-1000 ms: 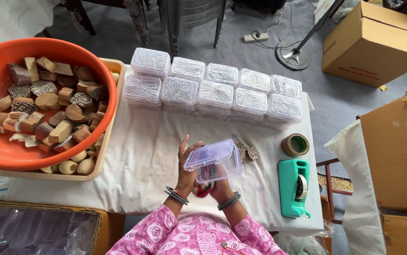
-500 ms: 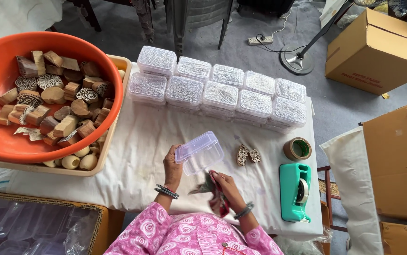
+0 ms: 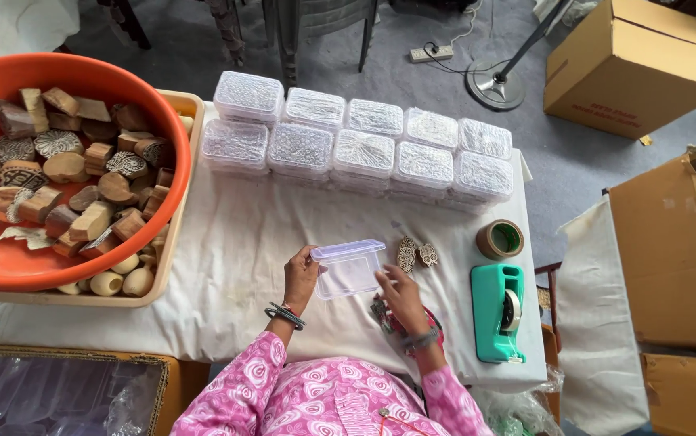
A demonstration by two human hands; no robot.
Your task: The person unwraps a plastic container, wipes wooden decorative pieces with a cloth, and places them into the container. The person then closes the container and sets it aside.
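As we look down from above, we see a table draped in white cloth. Our left hand grips the left end of a clear plastic box, holding it just above the cloth near the table's front edge. Our right hand touches the box's right side with loosely curled fingers; we cannot tell whether it grasps it. Just beside the box, to the right, lie two small carved blocks. Further right sit a tape roll and a teal tape dispenser. Behind the box, well apart, two rows of filled clear boxes stand side by side. At the far left, an orange tub holds many carved wooden blocks. Cardboard cartons stand on the floor to the right.
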